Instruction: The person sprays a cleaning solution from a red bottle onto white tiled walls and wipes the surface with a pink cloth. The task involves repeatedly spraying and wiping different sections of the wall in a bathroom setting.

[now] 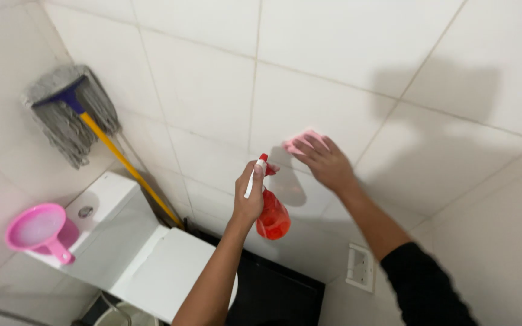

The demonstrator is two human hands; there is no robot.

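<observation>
My left hand (249,202) grips a red spray bottle (272,218) by its neck, a finger on the white trigger and the red nozzle aimed at the white tiled wall (309,96). My right hand (324,162) presses a pink cloth (300,140) flat against that wall, just above and to the right of the nozzle. Most of the cloth is hidden under my fingers. My right arm wears a black sleeve (424,287).
A white toilet (152,265) with closed lid and cistern stands at the lower left. A pink scoop (38,229) rests on the cistern. A grey mop with a yellow handle (77,118) leans in the corner. A white wall socket (360,265) sits low on the right.
</observation>
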